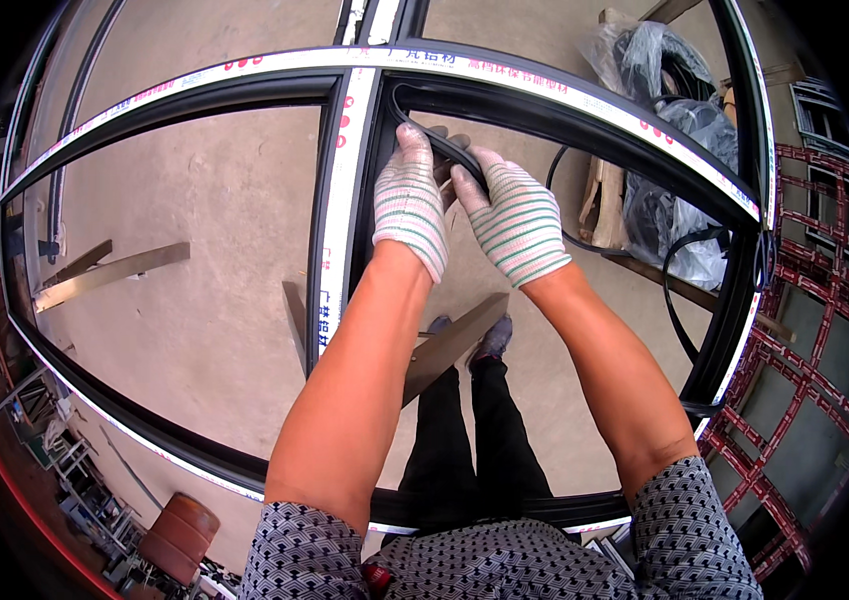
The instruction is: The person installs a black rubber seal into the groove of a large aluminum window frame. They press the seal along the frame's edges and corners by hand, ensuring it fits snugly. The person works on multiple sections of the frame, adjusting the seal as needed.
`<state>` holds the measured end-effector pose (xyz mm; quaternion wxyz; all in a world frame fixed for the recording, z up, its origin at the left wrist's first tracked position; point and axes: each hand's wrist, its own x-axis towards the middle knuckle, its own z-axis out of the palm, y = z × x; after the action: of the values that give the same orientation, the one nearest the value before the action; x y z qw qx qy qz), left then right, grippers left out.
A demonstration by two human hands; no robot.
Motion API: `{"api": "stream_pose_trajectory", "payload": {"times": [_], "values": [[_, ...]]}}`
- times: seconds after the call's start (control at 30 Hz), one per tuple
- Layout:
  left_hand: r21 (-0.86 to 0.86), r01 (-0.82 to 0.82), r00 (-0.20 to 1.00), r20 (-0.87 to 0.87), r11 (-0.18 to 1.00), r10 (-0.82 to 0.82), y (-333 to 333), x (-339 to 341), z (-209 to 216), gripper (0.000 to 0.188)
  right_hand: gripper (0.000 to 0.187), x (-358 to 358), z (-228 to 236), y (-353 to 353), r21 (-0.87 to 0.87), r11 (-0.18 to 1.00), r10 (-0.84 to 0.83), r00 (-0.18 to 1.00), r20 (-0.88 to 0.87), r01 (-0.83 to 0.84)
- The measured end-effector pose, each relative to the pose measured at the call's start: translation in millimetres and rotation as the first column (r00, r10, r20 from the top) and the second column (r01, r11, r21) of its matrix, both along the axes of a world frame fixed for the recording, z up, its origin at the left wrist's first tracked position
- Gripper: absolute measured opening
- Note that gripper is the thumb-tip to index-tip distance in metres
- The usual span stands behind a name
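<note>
Both my hands wear white gloves with green stripes. My left hand (411, 205) grips a black rubber sealing strip (461, 156) near the upper left corner of the right-hand opening of a large window frame (585, 98). Just right of it, my right hand (520, 218) pinches the same strip between thumb and fingers. Above my hands the strip bends in a narrow loop against the corner. The frame is black, with white printed protective film along its bars. My fingers' far sides are partly hidden.
Clear plastic bags (680, 130) with black coils lie beyond the frame at upper right. A thin black strip (675, 315) hangs by the right bar. Wooden supports (455, 345) stand under the frame. Red-wrapped bars (810, 370) lie at right, a brown stool (180, 538) at lower left.
</note>
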<state>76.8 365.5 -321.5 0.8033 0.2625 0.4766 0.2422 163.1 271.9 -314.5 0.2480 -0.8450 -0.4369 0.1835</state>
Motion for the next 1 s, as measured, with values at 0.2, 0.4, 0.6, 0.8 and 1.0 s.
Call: {"api": "stream_pose_trajectory", "payload": {"times": [0.2,0.4,0.6,0.8,1.0], "values": [[-0.211,-0.084,0.903,0.398,0.974,0.165,-8,14,-28,0.065,0.049,6,4,0,0.022,0.999,-0.030,0.998,-0.055,0.031],[-0.242,-0.063,0.880,0.443,0.968,0.169,-4,11,-41,0.068,0.051,3,4,0,0.125,0.992,-0.010,0.998,-0.060,0.018],[-0.240,-0.055,0.858,0.485,0.969,0.169,-2,13,-47,0.074,0.037,14,24,2,0.208,0.970,0.114,0.992,0.051,-0.122],[-0.253,-0.106,0.821,0.523,0.962,0.228,-6,17,-40,0.073,0.052,75,42,58,0.304,0.840,0.124,0.704,0.699,-0.450],[-0.327,-0.036,0.735,0.631,0.944,0.247,0,17,-40,0.057,0.043,82,54,101,0.070,0.855,0.458,0.813,0.360,-0.513]]}}
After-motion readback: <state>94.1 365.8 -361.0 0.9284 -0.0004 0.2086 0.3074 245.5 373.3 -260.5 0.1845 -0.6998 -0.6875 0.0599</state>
